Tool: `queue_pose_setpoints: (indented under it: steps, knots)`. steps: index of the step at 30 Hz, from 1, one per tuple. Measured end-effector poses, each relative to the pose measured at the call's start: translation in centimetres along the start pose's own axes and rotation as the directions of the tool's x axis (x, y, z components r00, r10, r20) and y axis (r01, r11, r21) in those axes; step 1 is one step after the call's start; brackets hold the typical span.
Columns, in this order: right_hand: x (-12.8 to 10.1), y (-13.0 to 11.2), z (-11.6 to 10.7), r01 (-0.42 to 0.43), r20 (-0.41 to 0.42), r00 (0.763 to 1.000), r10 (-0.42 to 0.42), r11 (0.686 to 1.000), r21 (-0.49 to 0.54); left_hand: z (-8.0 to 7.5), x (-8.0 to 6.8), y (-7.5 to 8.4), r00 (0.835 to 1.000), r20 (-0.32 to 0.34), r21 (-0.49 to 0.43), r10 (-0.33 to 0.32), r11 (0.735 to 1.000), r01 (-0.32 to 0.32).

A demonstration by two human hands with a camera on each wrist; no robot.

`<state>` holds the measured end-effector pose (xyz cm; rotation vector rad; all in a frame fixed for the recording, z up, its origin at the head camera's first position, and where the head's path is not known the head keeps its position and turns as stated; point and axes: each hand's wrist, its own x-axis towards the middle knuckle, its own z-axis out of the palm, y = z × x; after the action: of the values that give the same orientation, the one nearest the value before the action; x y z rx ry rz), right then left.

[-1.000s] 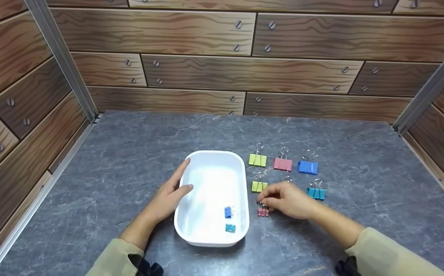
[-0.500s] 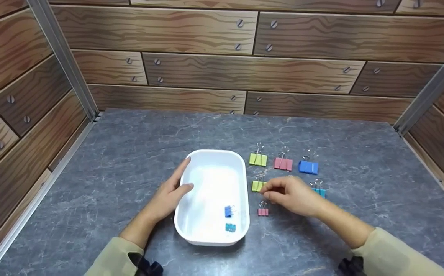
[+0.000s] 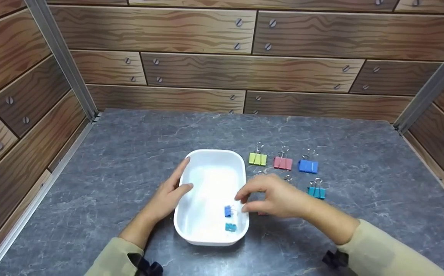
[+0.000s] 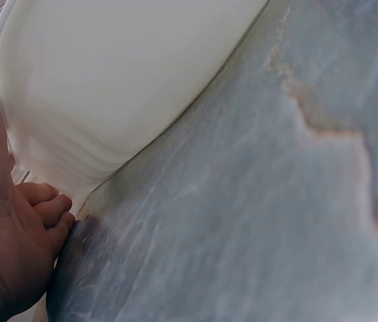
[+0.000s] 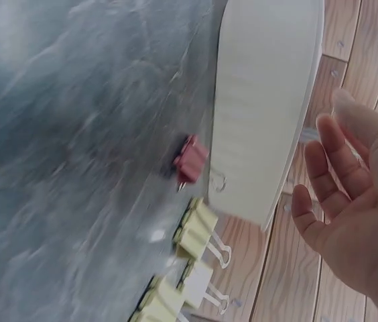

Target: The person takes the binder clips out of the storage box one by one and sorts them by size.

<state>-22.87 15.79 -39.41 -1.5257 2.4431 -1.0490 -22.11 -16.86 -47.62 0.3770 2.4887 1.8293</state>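
Note:
My left hand (image 3: 168, 197) rests on the left rim of a white plastic tub (image 3: 214, 151), thumb over the edge; its curled lower fingers show beside the wall in the left wrist view. Inside lie a small blue binder clip (image 3: 228, 211) and a small teal binder clip (image 3: 230, 227). Above the tub's right rim is my right hand (image 3: 273, 197), thumb and index finger apart. In the right wrist view its fingers (image 5: 330, 174) are relaxed, with nothing visible between them. Below it, a small pink binder clip (image 5: 192, 159) sits beside the tub, mostly hidden in the head view.
Large yellow-green (image 3: 258, 159), pink (image 3: 282, 163) and blue (image 3: 308, 166) binder clips stand right of the tub. A teal clip (image 3: 316, 192) stands nearer. My right hand covers other clips there. Wood-patterned walls (image 3: 199, 73) enclose the grey marbled tabletop (image 3: 137, 142).
My right hand has moved left from beside the small pink and yellow-green clips to over the tub's right rim, its thumb and index finger spreading. My left hand and the tub stay put.

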Motion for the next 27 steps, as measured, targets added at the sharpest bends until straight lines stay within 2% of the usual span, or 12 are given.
queue_pose_setpoints:
  steps: [3, 7, 11, 19, 27]
  knots:
    - [1.2, -0.4, 0.4, 0.064, 0.099, 0.993, -0.060, 0.997, -0.035, 0.0, -0.1, 0.0, 1.000, 0.000, -0.003, -0.006, 1.000, 0.006]
    - [2.5, -0.9, 0.8, 0.073, 0.236, 0.970, -0.058, 0.996, -0.058, 0.0, 0.0, 0.0, 1.000, -0.006, 0.008, -0.008, 1.000, 0.008]
    - [3.3, -1.0, 1.4, 0.054, 0.317, 0.948, -0.034, 0.997, -0.056, 0.0, 0.0, 0.0, 1.000, -0.009, 0.016, -0.005, 1.000, 0.005]
    - [3.8, -0.6, 2.1, 0.049, 0.382, 0.924, -0.029, 0.998, -0.043, 0.0, 0.0, -0.1, 1.000, -0.005, 0.007, -0.001, 1.000, 0.001]
    - [4.1, -0.4, 2.4, 0.002, 0.423, 0.906, 0.028, 0.998, -0.070, 0.0, 0.1, -0.1, 1.000, -0.008, 0.003, -0.001, 1.000, 0.001]
